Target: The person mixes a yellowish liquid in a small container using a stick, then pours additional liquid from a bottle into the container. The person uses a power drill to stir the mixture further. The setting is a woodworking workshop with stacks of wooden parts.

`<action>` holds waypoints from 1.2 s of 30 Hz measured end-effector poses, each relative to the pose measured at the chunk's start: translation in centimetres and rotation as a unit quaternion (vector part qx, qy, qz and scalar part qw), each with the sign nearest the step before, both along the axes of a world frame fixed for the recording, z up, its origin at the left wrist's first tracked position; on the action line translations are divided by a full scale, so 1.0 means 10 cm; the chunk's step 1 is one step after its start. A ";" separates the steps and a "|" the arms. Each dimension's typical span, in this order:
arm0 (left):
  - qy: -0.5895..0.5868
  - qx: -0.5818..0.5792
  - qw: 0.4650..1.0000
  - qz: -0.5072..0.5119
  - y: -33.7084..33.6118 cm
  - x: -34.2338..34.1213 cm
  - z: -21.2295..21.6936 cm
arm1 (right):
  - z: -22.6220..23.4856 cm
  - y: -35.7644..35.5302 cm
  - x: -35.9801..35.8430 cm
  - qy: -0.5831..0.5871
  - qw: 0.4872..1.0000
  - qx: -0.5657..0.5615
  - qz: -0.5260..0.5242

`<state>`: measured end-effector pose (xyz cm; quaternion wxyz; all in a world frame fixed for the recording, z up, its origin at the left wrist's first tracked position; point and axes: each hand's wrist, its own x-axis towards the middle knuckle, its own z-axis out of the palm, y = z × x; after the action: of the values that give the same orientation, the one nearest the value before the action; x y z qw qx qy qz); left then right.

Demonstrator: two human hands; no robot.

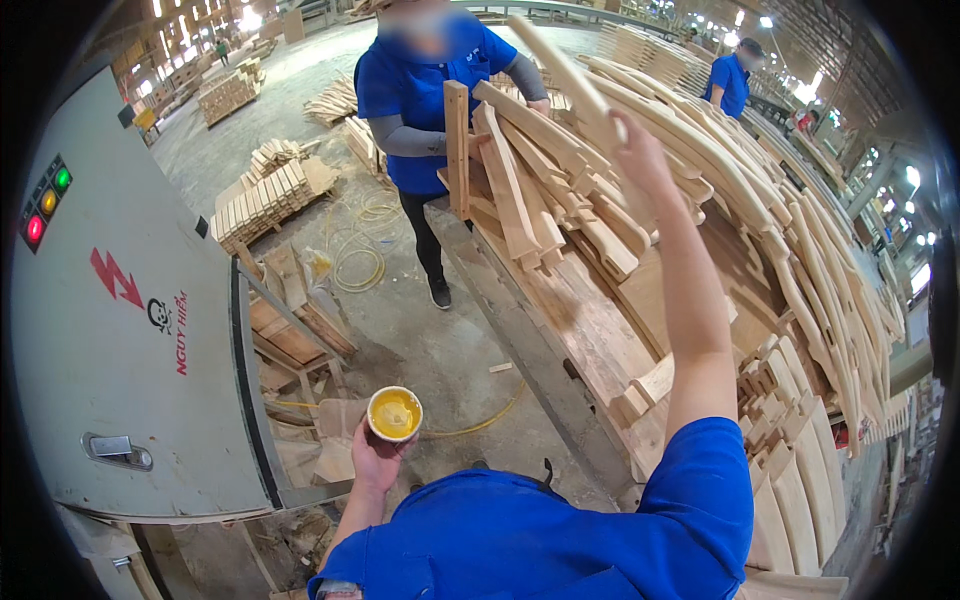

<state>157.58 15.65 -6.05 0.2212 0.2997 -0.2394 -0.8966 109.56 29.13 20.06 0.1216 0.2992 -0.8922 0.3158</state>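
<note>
My left hand (374,458) is wrapped round a small white cup (396,436) with yellow, glue-like stuff inside, held upright at waist height. My right arm is stretched far forward over the bench. In my right hand (638,158) is a long, pale wooden bar (562,68), slanting up to the far left and slightly blurred. Below it, shaped wooden parts (585,195) lie in a loose heap on the wooden bench top (570,310). Part of the bar near my fingers is hard to make out.
Across the bench stands a co-worker in blue (425,110), hands among the wooden parts. Curved wooden pieces (780,230) are stacked high on the right. A grey electrical cabinet (130,340) stands at the left. A yellow hose (360,262) lies coiled on the floor.
</note>
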 end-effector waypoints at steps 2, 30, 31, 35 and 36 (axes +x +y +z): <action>0.002 -0.006 1.000 -0.005 0.02 -0.06 0.03 | 0.03 0.31 -0.10 0.048 0.994 0.060 -0.083; 0.012 0.020 0.998 0.053 0.49 0.36 -0.06 | -0.79 -0.01 -0.37 -0.025 0.798 -0.601 0.043; 0.020 0.019 0.998 0.051 0.55 0.45 -0.07 | -0.69 -0.06 -0.19 -0.038 0.777 -0.625 0.058; 0.002 0.046 0.996 0.078 0.86 0.85 -0.14 | -0.24 -0.14 0.70 -0.061 0.715 -0.688 0.106; -0.012 0.046 0.995 0.091 0.97 0.97 -0.18 | -0.17 -0.13 0.95 -0.061 0.706 -0.693 0.133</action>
<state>167.32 25.34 -7.81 0.2845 0.3411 -0.1725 -0.8792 119.11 27.81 18.36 0.1971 0.2261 -0.3788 0.8755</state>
